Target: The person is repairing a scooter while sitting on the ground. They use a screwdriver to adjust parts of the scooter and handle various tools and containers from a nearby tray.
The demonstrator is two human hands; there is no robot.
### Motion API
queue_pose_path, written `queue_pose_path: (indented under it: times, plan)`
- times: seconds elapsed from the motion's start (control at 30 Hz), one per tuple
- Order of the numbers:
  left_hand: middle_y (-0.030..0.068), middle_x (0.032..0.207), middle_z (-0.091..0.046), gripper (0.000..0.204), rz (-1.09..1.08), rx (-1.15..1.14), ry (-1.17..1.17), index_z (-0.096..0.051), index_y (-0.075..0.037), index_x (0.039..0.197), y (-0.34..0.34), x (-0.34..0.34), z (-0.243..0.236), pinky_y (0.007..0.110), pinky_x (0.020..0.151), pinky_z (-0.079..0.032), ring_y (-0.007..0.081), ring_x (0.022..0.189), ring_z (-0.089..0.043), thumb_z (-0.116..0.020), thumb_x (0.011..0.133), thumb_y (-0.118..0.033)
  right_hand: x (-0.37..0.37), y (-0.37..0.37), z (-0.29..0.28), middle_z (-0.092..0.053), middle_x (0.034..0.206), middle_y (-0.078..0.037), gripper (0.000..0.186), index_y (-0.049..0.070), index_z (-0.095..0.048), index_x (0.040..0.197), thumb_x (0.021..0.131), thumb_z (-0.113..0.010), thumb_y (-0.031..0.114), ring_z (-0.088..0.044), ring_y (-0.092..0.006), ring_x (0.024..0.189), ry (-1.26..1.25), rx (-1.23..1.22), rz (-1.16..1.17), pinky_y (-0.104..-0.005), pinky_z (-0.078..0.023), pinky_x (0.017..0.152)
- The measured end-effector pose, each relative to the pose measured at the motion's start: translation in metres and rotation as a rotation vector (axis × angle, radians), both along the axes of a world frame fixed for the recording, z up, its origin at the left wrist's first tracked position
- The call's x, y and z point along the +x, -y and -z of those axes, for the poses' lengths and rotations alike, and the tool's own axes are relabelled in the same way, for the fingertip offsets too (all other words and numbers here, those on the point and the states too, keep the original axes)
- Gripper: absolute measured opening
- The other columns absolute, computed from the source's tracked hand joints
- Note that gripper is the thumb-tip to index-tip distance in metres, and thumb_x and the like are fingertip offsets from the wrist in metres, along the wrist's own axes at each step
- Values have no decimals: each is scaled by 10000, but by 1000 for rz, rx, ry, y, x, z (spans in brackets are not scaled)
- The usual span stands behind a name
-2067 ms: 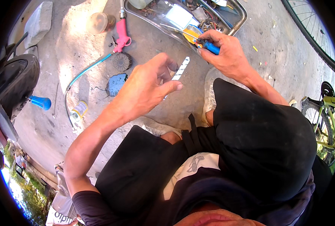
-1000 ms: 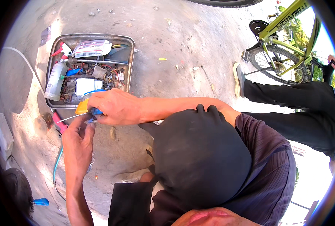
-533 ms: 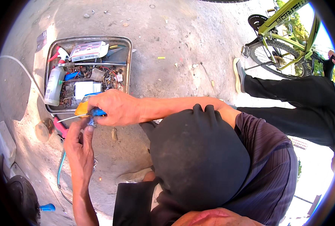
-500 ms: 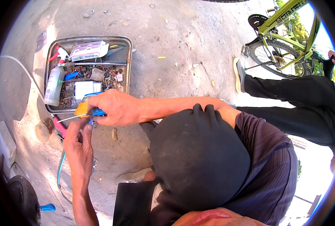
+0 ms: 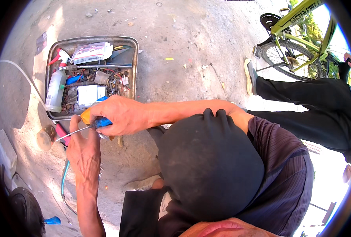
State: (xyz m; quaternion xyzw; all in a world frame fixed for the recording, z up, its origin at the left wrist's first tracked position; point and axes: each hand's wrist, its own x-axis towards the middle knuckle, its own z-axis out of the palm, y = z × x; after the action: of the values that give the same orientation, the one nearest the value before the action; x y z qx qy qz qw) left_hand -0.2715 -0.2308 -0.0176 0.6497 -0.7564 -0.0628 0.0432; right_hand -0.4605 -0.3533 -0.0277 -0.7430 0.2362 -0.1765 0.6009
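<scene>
My right hand [image 5: 124,114] is wrapped round a screwdriver [image 5: 103,123] with a blue handle. Its thin metal shaft points left and slightly down, across the fingers of my left hand [image 5: 84,148]. A yellow-orange piece [image 5: 85,116] shows between the two hands, at my left fingertips; its kind is unclear. My left fingers are bent and drawn together, and whatever lies in their grip is mostly hidden. Just beyond the hands stands a metal tray [image 5: 136,75] with a white spray bottle [image 5: 56,90], small metal parts [image 5: 116,81] and a white box [image 5: 91,53].
A round container [image 5: 45,139] and a pink-red item [image 5: 63,134] lie left of my hands. Rounded black cloth [image 5: 211,166] fills the lower middle. A person in black trousers [image 5: 302,93] stands at right by a yellow-green bicycle [image 5: 298,43]. Concrete blocks [image 5: 6,152] sit at far left.
My left hand has shifted up towards the yellow-orange piece, its fingers now passing behind the screwdriver shaft. The screwdriver has tilted slightly more downward at its tip. My right hand stays nearly in place.
</scene>
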Motion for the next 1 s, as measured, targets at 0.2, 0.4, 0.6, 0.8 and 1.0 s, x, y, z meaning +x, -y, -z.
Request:
queue_pose_path:
  times: [0.2, 0.4, 0.6, 0.8, 1.0]
  plan:
    - [173, 1404, -607, 372, 46, -48, -66, -686, -88, 1258, 2, 7, -2, 419, 816, -596, 362, 1019, -723, -707, 889, -48, -2, 2, -3, -735, 864, -192, 244, 3, -701, 1065, 851, -738, 116, -734, -356, 800, 11, 64, -20, -428, -558, 721]
    - [109, 1204, -671, 311, 71, -58, -163, -707, -72, 1181, 7, 9, -13, 401, 740, -596, 303, 948, -726, -757, 876, -37, -5, 9, -4, -706, 864, -212, 323, 9, -678, 1077, 934, -792, 276, -723, -364, 821, 34, 45, 121, -445, -531, 716]
    - [94, 1060, -636, 248, -53, -99, -365, -712, -27, 1128, 14, 8, -27, 407, 720, -557, 293, 849, -690, -771, 887, -30, -16, 20, 13, -729, 976, -129, 320, 32, -660, 1126, 954, -796, 264, -703, -272, 873, 5, -84, 190, -376, -538, 786]
    - [130, 1057, -640, 252, -233, 8, -553, -678, -3, 1176, 11, 17, -19, 385, 775, -552, 348, 897, -682, -734, 931, -14, -20, 25, 12, -745, 994, -85, 291, 31, -682, 1100, 907, -831, 190, -680, -163, 890, -3, 2, 167, -333, -535, 811]
    - [181, 1159, -666, 286, -487, 147, -721, -640, 18, 1222, 9, 6, -21, 392, 886, -544, 359, 1016, -684, -702, 943, 31, -17, 24, 25, -711, 824, -153, 276, 41, -694, 1035, 843, -838, 178, -683, -279, 733, 49, -20, 264, -378, -508, 696]
